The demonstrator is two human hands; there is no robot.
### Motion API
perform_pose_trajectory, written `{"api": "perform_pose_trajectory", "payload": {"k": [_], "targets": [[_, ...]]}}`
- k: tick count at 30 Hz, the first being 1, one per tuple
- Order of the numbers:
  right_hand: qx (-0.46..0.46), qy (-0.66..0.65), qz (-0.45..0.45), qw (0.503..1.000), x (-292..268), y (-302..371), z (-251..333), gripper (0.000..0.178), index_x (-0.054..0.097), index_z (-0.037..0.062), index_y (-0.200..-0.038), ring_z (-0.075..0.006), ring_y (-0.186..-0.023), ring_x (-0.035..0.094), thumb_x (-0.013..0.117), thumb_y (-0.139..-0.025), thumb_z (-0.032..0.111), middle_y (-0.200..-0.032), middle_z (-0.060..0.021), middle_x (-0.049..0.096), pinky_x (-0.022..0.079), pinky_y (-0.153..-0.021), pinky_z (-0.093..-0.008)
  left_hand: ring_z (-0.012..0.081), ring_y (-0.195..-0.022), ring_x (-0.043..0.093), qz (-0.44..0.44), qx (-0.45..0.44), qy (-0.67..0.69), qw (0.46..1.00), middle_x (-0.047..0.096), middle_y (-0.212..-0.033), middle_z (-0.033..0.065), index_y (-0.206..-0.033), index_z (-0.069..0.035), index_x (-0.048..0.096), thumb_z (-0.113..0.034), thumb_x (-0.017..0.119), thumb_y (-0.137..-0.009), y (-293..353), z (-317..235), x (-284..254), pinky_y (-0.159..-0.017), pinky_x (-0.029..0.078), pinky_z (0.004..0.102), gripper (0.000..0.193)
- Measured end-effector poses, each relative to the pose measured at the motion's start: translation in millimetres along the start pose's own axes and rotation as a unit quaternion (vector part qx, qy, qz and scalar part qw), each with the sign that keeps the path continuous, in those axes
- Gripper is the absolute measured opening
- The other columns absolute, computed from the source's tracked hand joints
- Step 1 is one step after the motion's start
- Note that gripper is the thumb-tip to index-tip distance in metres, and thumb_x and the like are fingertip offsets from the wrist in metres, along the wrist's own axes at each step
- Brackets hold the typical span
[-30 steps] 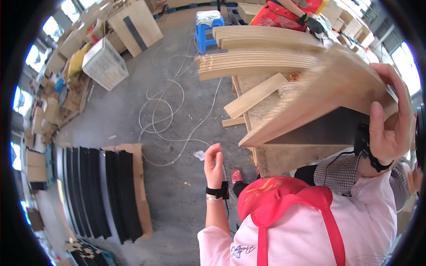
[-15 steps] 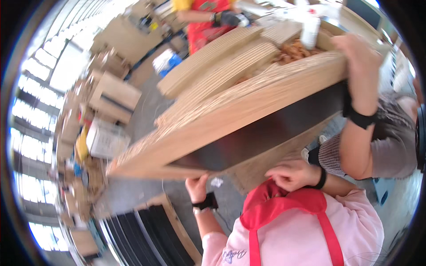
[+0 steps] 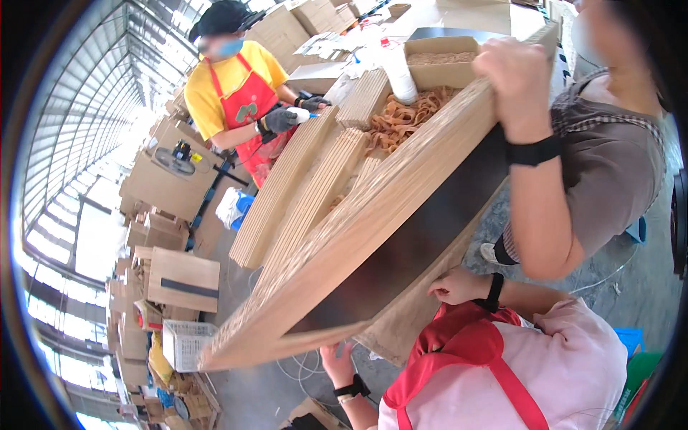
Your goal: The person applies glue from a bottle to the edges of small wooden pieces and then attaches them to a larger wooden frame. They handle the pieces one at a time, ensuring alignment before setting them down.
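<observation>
A large wooden panel [image 3: 322,269] with a dark strip across its face stands tilted before me, its rough layered edge uppermost. My left hand [image 3: 337,364] is at its lower edge near the left, thumb and fingers closed against the wood, the tips partly hidden. Close to my red apron, my right hand [image 3: 459,285] is curled beside the panel's lower right part; whatever its fingers hold is hidden. At the upper right corner, a co-worker's hand [image 3: 512,82] grips the top edge.
Beyond the panel lie stacked wooden slats [image 3: 287,186], orange curled strips [image 3: 408,118] and a white bottle [image 3: 398,72]. Across from me, a co-worker in a red apron [image 3: 244,104] holds a small white bottle. A white crate [image 3: 188,344] stands on the floor at left.
The view has shifted, bringing the far co-worker fully into sight. The panel now slants more steeply, its left end lower in view. Both my hands stay near its lower edge.
</observation>
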State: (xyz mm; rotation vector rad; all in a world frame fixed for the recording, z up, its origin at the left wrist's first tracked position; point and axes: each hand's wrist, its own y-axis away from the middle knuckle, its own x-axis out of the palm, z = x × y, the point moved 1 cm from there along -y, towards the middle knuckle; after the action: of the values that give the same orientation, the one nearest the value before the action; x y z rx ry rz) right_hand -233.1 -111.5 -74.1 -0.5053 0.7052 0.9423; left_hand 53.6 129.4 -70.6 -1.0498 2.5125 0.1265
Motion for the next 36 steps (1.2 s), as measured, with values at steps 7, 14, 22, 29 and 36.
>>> {"api": "perform_pose_trajectory", "payload": {"k": [7,14,22,29,36], "targets": [[0.018,-0.041,-0.02,0.999,-12,1,9,0.019,0.069,0.0124,-0.093,-0.0269,-0.073,0.066,0.058,-0.078,0.015,-0.079,-0.0106,0.068,0.053,-0.066,-0.0383,0.0239,-0.095,0.064,0.011,0.19,-0.058,0.98,0.068,-0.104,0.0119,-0.098,-0.002,0.065,0.001,0.062,-0.084,-28,-75,54,-0.084,0.05,0.0311,0.014],[-0.006,-0.03,-0.046,0.998,-8,1,-7,0.015,0.068,0.0066,-0.089,-0.0273,-0.069,0.066,0.058,-0.078,0.008,-0.076,-0.0122,0.067,0.053,-0.062,-0.0346,0.0248,-0.097,0.061,-0.066,0.052,-0.122,0.989,0.063,-0.106,0.0129,-0.106,-0.001,0.059,-0.011,0.067,-0.085,-34,-9,35,-0.078,0.051,0.0328,0.025],[0.013,0.007,-0.01,1.0,5,11,-10,0.015,0.068,0.0048,-0.087,-0.0261,-0.067,0.066,0.057,-0.078,0.007,-0.072,-0.0122,0.067,0.053,-0.061,-0.0338,0.0269,-0.1,0.054,-0.277,-0.195,-0.06,0.939,0.053,-0.112,0.0163,-0.121,0.006,0.046,-0.027,0.073,-0.083,-41,115,-43,-0.083,0.047,0.0363,0.057],[0.063,0.003,0.007,0.998,9,11,6,0.014,0.068,0.008,-0.085,-0.029,-0.068,0.065,0.058,-0.076,0.009,-0.072,-0.0125,0.065,0.052,-0.061,-0.0367,0.0205,-0.089,0.063,-0.191,-0.331,0.457,0.803,0.064,-0.1,0.0087,-0.109,0.001,0.057,-0.031,0.069,-0.088,-68,133,-27,-0.068,0.048,0.0306,0.04],[0.059,0.022,0.034,0.997,10,2,17,0.013,0.067,0.0063,-0.087,-0.0272,-0.066,0.065,0.058,-0.077,0.007,-0.071,-0.0111,0.065,0.052,-0.059,-0.0347,0.016,-0.083,0.061,-0.213,-0.299,0.445,0.817,0.064,-0.102,0.0044,-0.11,-0.007,0.057,-0.024,0.075,-0.082,-82,139,-23,-0.067,0.048,0.0285,0.037]]}}
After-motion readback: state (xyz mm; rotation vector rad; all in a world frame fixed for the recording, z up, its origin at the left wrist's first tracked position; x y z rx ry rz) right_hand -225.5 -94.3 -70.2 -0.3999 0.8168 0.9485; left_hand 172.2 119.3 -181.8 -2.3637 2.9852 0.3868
